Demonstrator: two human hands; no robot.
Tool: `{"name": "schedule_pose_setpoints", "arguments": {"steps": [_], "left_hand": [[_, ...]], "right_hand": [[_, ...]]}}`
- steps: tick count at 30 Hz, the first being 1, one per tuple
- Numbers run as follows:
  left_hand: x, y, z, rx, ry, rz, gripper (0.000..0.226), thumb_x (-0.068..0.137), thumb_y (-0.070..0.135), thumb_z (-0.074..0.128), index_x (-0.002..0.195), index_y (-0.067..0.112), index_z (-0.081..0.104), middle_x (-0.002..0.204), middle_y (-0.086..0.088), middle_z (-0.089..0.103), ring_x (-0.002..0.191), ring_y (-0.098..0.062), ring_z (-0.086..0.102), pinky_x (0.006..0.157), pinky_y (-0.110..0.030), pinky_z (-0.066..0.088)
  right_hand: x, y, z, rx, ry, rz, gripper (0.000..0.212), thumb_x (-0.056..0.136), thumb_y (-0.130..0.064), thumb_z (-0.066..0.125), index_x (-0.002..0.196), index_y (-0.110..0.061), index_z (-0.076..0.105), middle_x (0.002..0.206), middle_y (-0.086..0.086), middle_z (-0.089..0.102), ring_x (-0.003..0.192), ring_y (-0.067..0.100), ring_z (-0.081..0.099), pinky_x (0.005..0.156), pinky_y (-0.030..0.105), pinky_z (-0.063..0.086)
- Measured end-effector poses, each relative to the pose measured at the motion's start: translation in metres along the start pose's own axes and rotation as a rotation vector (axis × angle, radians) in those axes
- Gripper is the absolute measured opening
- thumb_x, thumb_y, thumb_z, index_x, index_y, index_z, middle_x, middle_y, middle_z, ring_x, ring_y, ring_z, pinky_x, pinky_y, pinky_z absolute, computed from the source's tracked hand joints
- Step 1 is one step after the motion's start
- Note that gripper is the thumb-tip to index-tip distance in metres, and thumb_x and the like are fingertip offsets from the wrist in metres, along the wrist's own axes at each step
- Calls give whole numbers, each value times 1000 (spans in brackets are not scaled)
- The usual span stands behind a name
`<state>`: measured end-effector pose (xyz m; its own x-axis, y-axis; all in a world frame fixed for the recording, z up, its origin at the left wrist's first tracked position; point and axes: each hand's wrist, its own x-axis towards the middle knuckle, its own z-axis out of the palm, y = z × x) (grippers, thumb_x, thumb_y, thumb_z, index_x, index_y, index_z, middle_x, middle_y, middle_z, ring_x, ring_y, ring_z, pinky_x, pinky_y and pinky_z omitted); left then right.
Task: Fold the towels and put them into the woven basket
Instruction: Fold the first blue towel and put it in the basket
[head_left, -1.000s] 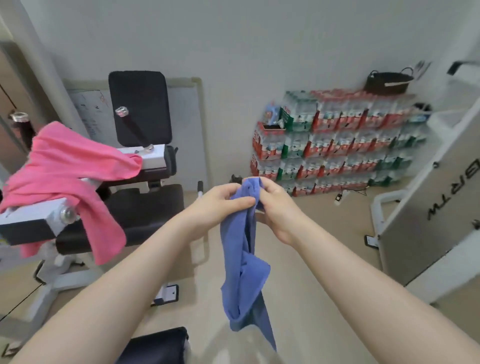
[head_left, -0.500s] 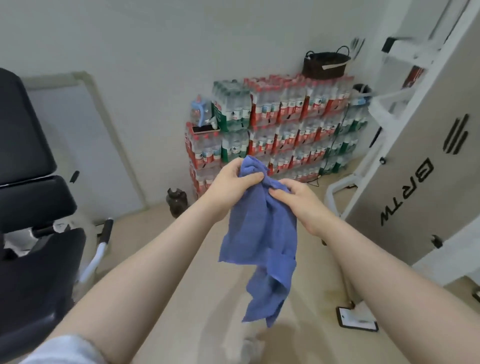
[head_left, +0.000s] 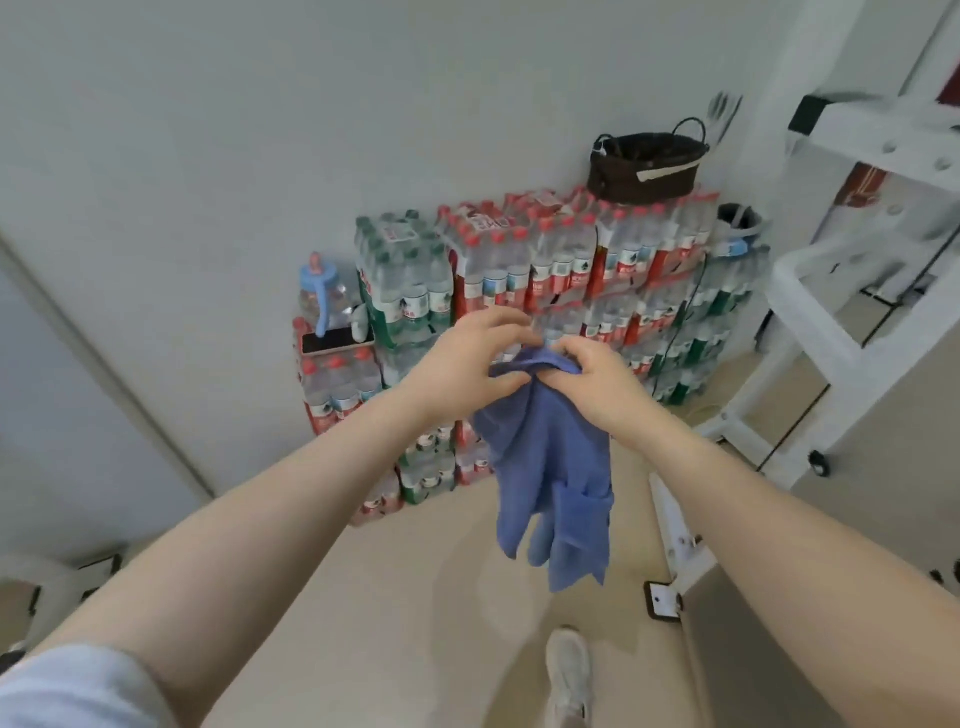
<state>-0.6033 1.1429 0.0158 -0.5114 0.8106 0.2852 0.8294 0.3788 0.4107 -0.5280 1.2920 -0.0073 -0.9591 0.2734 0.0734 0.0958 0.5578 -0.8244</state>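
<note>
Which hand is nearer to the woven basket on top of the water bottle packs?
Right. The right hand is below the woven basket, slightly to its left; the left hand is farther left. Both hold the blue towel.

View swung right: pink towel and black seat gone | woven basket (head_left: 647, 166) nearer | left hand (head_left: 467, 364) loosened on blue towel (head_left: 550, 467) | shoe (head_left: 569, 670) now visible

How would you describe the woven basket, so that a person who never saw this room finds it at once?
Look at the stack of bottled-water packs against the white wall. On top of its right end sits the woven basket. It is the only dark brown thing up there, oval, with thin loop handles and a pale strip on its front.
</note>
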Motion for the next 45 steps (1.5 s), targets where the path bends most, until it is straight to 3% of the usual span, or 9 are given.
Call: {"name": "schedule_pose_setpoints", "arguments": {"steps": [6, 13, 18, 27, 29, 32, 35, 40, 45], "left_hand": [[156, -55, 36, 19, 3, -117, 44, 90, 13, 53, 133, 14, 44, 129, -4, 55, 113, -21, 53, 88, -27, 41], [282, -129, 29, -398, 232, -414, 19, 96, 6, 34, 91, 10, 51, 75, 1, 51, 64, -7, 44, 56, -15, 35], [353, -197, 6, -909, 433, -598, 31, 95, 7, 35, 80, 16, 60, 78, 2, 62, 74, -7, 59, 70, -16, 47], [420, -366, -44, -833, -258, -775, 27, 84, 26, 65, 110, 21, 66, 112, 4, 69, 100, -10, 65, 91, -25, 48], [433, -397, -59, -524, -319, -799, 14, 87, 27, 61, 94, 22, 71, 91, 8, 72, 88, -10, 67, 79, -24, 48], [447, -451, -62, 283, -336, -895, 25, 88, 25, 54, 108, 14, 65, 110, -7, 66, 104, -26, 61, 85, -31, 44], [452, -482, -33, 791, -124, -747, 34, 72, 7, 64, 106, 11, 61, 104, -11, 63, 95, -32, 62, 81, -35, 47], [471, -463, 46, 350, -16, -221, 30, 73, 16, 38, 81, 9, 67, 78, -9, 62, 61, -28, 59, 50, -32, 51], [499, -423, 93, 87, -204, -333, 58, 88, 36, 23, 124, 4, 54, 129, -15, 53, 119, -32, 48, 100, -42, 41]], "right_hand": [[163, 39, -54, 34, -77, 15, 20, 93, -17, 49, 100, -1, 59, 89, 13, 61, 81, 26, 57, 71, 35, 46], [317, 66, -81, 118, -207, 45, 20, 93, -12, 46, 104, -2, 60, 109, 21, 62, 104, 35, 58, 93, 48, 46], [420, 100, -92, -139, -142, 15, 25, 87, -1, 39, 71, -13, 54, 71, 3, 54, 68, 21, 48, 55, 28, 35], [631, 72, -92, -51, 167, -92, 24, 85, -1, 48, 96, -9, 68, 96, 5, 65, 95, 19, 58, 74, 16, 39], [670, 63, -75, -99, 145, -123, 17, 85, -11, 55, 98, -12, 66, 92, 1, 63, 87, 15, 56, 72, 21, 37], [702, 75, -39, -278, -107, -163, 24, 85, -17, 61, 108, -14, 60, 95, 1, 60, 85, 15, 53, 75, 24, 40], [711, 116, -12, -571, -338, -157, 37, 86, -15, 56, 123, -14, 52, 119, 7, 59, 107, 23, 55, 90, 31, 43], [691, 154, -18, -728, -302, -162, 37, 87, -32, 55, 119, -13, 50, 120, 5, 49, 107, 25, 51, 81, 34, 45], [667, 163, -43, -892, -477, -141, 43, 84, -48, 54, 109, -15, 45, 107, 2, 45, 94, 22, 54, 64, 30, 38]]}}
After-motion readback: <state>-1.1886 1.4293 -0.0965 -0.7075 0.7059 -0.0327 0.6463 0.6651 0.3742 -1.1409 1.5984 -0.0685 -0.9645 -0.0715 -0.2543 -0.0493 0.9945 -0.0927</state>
